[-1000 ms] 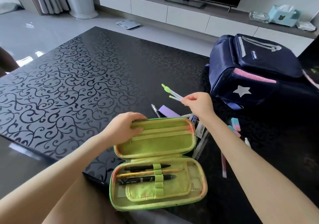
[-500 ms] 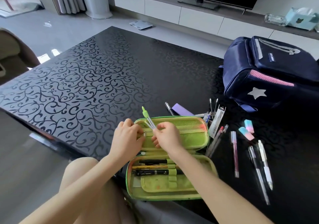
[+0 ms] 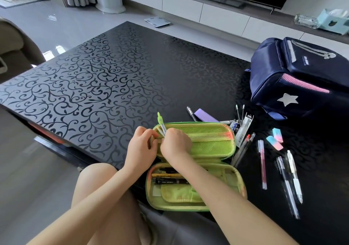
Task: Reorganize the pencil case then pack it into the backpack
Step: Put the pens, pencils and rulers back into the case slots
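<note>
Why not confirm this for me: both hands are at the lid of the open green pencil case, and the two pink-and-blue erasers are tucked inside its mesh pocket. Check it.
Not quite. The left hand and right hand are at the lid of the open green pencil case, but the two pink-and-blue erasers lie on the table to its right, as the head view shows.

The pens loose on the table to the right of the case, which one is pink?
The pink pen, leftmost of the three lying beside the case's lower half. The two pens to its right are clear and white, with dark grips.
</note>
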Demonstrator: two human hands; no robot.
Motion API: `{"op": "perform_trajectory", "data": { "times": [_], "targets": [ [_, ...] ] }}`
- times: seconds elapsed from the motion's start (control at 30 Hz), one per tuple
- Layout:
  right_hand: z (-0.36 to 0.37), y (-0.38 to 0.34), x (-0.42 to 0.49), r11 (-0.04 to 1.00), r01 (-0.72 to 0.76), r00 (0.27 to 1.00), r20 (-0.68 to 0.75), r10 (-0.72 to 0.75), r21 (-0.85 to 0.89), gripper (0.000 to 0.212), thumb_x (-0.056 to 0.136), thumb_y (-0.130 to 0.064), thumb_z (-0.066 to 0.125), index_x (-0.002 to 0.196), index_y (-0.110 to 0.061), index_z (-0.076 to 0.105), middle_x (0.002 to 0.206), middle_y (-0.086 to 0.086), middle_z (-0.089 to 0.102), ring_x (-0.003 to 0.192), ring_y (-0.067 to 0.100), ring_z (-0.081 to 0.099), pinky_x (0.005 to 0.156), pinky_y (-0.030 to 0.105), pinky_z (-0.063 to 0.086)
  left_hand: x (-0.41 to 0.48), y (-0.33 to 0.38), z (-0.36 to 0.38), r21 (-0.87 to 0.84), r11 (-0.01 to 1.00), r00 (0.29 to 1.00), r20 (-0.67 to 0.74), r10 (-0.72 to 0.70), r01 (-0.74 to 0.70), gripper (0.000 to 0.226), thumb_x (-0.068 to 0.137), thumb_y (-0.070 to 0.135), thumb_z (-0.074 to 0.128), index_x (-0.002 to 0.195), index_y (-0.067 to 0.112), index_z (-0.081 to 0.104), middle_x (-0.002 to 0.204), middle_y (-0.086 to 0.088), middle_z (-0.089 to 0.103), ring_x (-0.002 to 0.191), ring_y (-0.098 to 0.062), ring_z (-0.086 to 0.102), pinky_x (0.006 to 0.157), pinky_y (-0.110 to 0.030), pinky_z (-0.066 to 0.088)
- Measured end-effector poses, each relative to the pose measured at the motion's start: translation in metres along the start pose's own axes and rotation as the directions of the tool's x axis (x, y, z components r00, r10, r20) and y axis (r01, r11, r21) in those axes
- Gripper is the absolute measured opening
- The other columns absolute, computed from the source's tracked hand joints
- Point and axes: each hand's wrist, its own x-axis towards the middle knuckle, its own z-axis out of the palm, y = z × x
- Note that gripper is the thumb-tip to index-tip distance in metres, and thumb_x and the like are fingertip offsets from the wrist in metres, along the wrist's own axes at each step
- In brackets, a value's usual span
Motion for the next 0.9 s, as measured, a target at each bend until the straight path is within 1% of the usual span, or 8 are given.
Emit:
{"op": "perform_trajectory", "data": {
  "times": [0.13, 0.23, 0.37, 0.5, 0.57, 0.67, 0.8, 0.9],
  "targets": [
    [-0.014, 0.012, 0.004, 0.997, 0.010, 0.998, 0.067, -0.005, -0.071, 0.018, 0.094, -0.017, 0.051, 0.108, -0.010, 0.060, 0.103, 0.005, 0.065, 0.092, 0.028, 0.062, 0.059, 0.027, 0.036, -0.002, 0.000, 0.001, 0.033, 0.995, 0.996, -0.005, 0.094, -0.093, 0.015, 0.080, -0.003, 0.057, 0.090, 0.007, 0.063, 0.084, -0.001, 0.042, 0.066, -0.015, 0.044, 0.060, -0.024, 0.035],
    [-0.034, 0.042, 0.005, 0.956, 0.018, 1.000, 0.005, -0.018, -0.294, 0.017, 0.094, -0.015, 0.049, 0.106, -0.011, 0.060, 0.090, 0.003, 0.061, 0.078, 0.023, 0.059, 0.045, 0.024, 0.028, -0.001, 0.000, 0.000, 0.052, 0.990, 0.992, 0.019, 0.127, -0.128, 0.018, 0.081, -0.005, 0.054, 0.092, 0.007, 0.062, 0.085, -0.005, 0.042, 0.065, -0.020, 0.045, 0.057, -0.028, 0.040],
    [-0.070, 0.111, 0.005, 0.916, -0.075, 0.996, -0.067, 0.053, -0.394, 0.015, 0.093, -0.019, 0.051, 0.102, -0.012, 0.061, 0.103, 0.007, 0.066, 0.095, 0.028, 0.064, 0.062, 0.026, 0.036, 0.001, 0.004, -0.002, 0.127, 0.977, 0.984, 0.067, 0.166, -0.174, 0.023, 0.082, -0.004, 0.053, 0.097, 0.008, 0.065, 0.084, -0.009, 0.041, 0.065, -0.023, 0.043, 0.053, -0.030, 0.039],
    [-0.080, 0.147, -0.001, 0.960, -0.008, 1.000, -0.026, 0.001, -0.280, 0.023, 0.094, -0.032, 0.050, 0.081, -0.014, 0.045, 0.094, 0.010, 0.064, 0.091, 0.033, 0.060, 0.064, 0.031, 0.035, 0.005, 0.017, 0.003, 0.313, 0.941, 0.990, 0.102, 0.101, -0.128, 0.026, 0.082, 0.004, 0.052, 0.102, 0.015, 0.063, 0.096, -0.012, 0.043, 0.085, -0.026, 0.038, 0.064, -0.033, 0.038],
    [-0.076, 0.147, -0.004, 0.980, 0.038, 0.999, -0.018, -0.042, -0.193, 0.027, 0.094, -0.032, 0.051, 0.075, -0.015, 0.041, 0.078, 0.005, 0.056, 0.085, 0.032, 0.059, 0.064, 0.033, 0.034, 0.008, 0.024, 0.008, 0.368, 0.922, 0.989, 0.125, 0.080, -0.121, 0.018, 0.084, 0.023, 0.053, 0.097, 0.015, 0.062, 0.109, -0.011, 0.043, 0.097, -0.029, 0.038, 0.075, -0.037, 0.039],
    [-0.072, 0.142, -0.007, 0.998, 0.064, 0.998, -0.015, -0.064, -0.013, 0.029, 0.092, -0.032, 0.051, 0.070, -0.016, 0.041, 0.063, -0.006, 0.043, 0.072, 0.026, 0.050, 0.063, 0.033, 0.034, 0.011, 0.031, 0.019, 0.387, 0.912, 0.980, 0.189, 0.066, -0.136, 0.032, 0.080, 0.044, 0.058, 0.094, 0.015, 0.061, 0.127, -0.008, 0.038, 0.115, -0.030, 0.032, 0.091, -0.040, 0.033],
    [-0.068, 0.131, -0.008, 0.986, 0.087, 0.996, -0.029, -0.083, 0.141, 0.033, 0.095, -0.035, 0.043, 0.073, -0.011, 0.048, 0.063, -0.002, 0.046, 0.067, 0.024, 0.048, 0.058, 0.033, 0.032, 0.017, 0.032, 0.028, 0.270, 0.960, 0.981, 0.190, 0.026, -0.078, 0.025, 0.079, 0.035, 0.066, 0.089, 0.013, 0.061, 0.134, -0.009, 0.037, 0.124, -0.029, 0.028, 0.098, -0.039, 0.027],
    [-0.063, 0.123, -0.006, 0.976, 0.169, 0.984, -0.073, -0.160, 0.137, 0.029, 0.099, -0.025, 0.035, 0.082, -0.012, 0.055, 0.082, 0.007, 0.059, 0.086, 0.028, 0.053, 0.070, 0.036, 0.036, 0.017, 0.030, 0.026, 0.139, 0.984, 0.986, 0.139, 0.092, -0.112, 0.015, 0.081, 0.022, 0.067, 0.083, 0.008, 0.060, 0.128, -0.014, 0.044, 0.122, -0.032, 0.033, 0.098, -0.040, 0.028]
  ]
}}
